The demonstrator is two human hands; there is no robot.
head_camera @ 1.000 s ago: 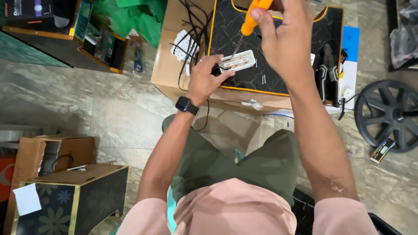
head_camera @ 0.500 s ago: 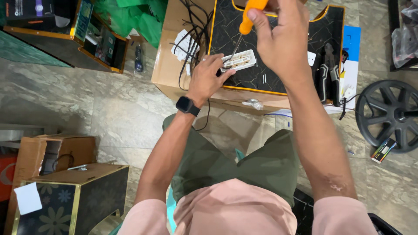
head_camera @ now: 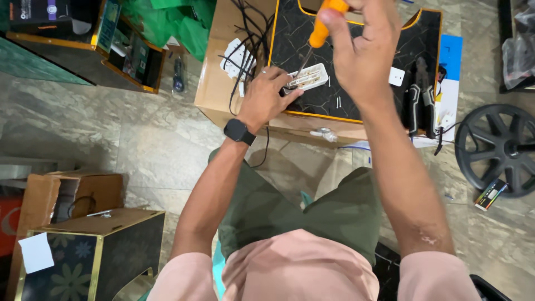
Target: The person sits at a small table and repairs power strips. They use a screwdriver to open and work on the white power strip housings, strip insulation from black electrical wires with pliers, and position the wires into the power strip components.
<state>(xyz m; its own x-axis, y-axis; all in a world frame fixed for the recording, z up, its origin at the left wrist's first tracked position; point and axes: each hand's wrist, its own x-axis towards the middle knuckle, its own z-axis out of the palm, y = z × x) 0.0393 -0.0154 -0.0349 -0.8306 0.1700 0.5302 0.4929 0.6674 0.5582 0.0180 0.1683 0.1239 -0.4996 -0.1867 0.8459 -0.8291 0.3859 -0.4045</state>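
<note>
A view from above looks down on a seated person in a pink shirt and olive trousers, both bare arms reaching forward over a marbled stone floor (head_camera: 111, 145).

Ahead of the knees sits a large tan cardboard box (head_camera: 223, 83), used as a worktop. On it lies a black, marble-patterned panel (head_camera: 356, 95) with an orange-gold edge. To the far right a black spoked wheel (head_camera: 499, 147) lies flat on the floor. At lower left stands a dark box with flower print and gold edging (head_camera: 83, 256), with an open brown carton (head_camera: 61, 192) just behind it. At upper left are a dark open case (head_camera: 83, 44) and green plastic bags (head_camera: 178, 22).

The right hand (head_camera: 365, 50) is raised over the panel, its grip closed around the orange handle of a screwdriver (head_camera: 323, 28). The metal shaft slants down and to the left, its tip meeting a white oblong electrical fitting (head_camera: 307, 78) that rests on the panel's left part.

The left hand (head_camera: 267, 97), a black smartwatch (head_camera: 238, 132) on its wrist, lies at the fitting's left end, fingers curled and pinching it in place. A bundle of black wires (head_camera: 251, 33) runs from the box's far side down to this hand.

A small white square part (head_camera: 396, 76) lies on the panel to the right, well apart from the fitting.
</note>
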